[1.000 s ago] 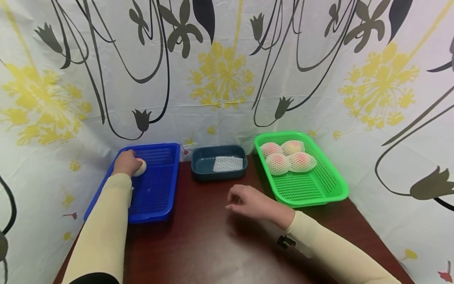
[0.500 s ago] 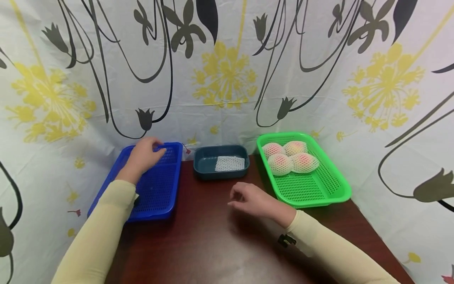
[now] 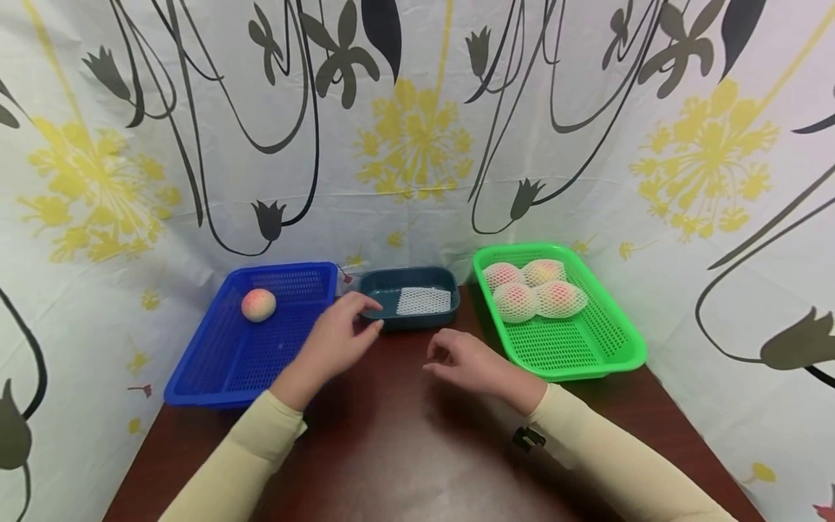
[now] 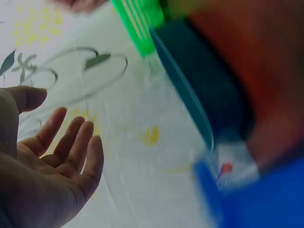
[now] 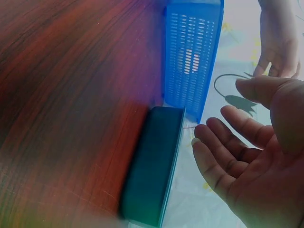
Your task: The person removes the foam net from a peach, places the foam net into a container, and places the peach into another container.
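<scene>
A bare peach (image 3: 258, 304) lies in the far left part of the blue basket (image 3: 222, 362). My left hand (image 3: 341, 335) hovers empty over the table just right of that basket, fingers relaxed and apart (image 4: 71, 142), near the dark teal tray (image 3: 406, 278). A white foam net (image 3: 423, 300) lies in that tray. My right hand (image 3: 459, 362) hangs open above the table centre, fingers loosely bent (image 5: 228, 142), holding nothing. The green basket (image 3: 587, 348) holds several peaches wrapped in foam nets (image 3: 535, 290).
The brown table (image 3: 404, 449) carries the three containers along its far edge. A flower-printed curtain (image 3: 417, 130) closes the back and both sides. The teal tray (image 5: 152, 180) and blue basket (image 5: 190, 57) show beside my right palm.
My left hand let go of the peach in the blue basket, then moved right out of the basket toward the teal tray. The right hand barely shifted.
</scene>
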A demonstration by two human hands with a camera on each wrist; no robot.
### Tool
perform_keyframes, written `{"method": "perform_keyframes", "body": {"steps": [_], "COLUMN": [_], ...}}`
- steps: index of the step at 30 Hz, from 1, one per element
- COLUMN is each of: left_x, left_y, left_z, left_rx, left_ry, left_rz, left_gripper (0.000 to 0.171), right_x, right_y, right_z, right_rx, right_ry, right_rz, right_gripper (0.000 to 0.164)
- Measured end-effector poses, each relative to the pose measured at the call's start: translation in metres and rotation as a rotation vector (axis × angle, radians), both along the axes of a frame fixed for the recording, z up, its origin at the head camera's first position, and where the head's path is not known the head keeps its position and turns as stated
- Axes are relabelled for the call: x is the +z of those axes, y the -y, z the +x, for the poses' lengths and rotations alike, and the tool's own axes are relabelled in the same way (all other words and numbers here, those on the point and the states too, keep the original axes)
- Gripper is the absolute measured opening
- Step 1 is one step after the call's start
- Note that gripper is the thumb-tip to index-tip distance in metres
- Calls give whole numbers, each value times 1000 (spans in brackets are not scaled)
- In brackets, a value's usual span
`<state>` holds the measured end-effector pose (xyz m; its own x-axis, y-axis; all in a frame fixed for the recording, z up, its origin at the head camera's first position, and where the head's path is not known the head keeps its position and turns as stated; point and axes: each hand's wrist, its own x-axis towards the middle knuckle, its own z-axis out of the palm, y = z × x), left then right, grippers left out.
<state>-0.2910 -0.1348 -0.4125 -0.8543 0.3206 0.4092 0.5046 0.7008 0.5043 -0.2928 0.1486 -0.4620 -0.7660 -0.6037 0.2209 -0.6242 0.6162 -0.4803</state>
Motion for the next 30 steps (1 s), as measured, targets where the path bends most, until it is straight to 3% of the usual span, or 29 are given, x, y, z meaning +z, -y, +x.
{"method": "perform_keyframes", "body": {"steps": [6,11,22,30], "left_x": [-31,-46,-49,-52], "left_y": [-21,-27,-38,-60], "left_z": [11,14,12,8], "left_rx": [-21,-19,-47,-149], "left_ry": [30,76,55,17], "left_rz": [10,13,27,40], "left_gripper": [31,30,28,24], "right_x": [-3,-3,4,20], "right_y": [-2,-4,-15,-39], "right_z": [-2,-2,-9,-12], "right_rx": [-36,-41,-69,-68], "right_ry": [-6,-6,-1,-6], "right_rz": [10,26,25,-22], "right_gripper": [19,20,18,18]}}
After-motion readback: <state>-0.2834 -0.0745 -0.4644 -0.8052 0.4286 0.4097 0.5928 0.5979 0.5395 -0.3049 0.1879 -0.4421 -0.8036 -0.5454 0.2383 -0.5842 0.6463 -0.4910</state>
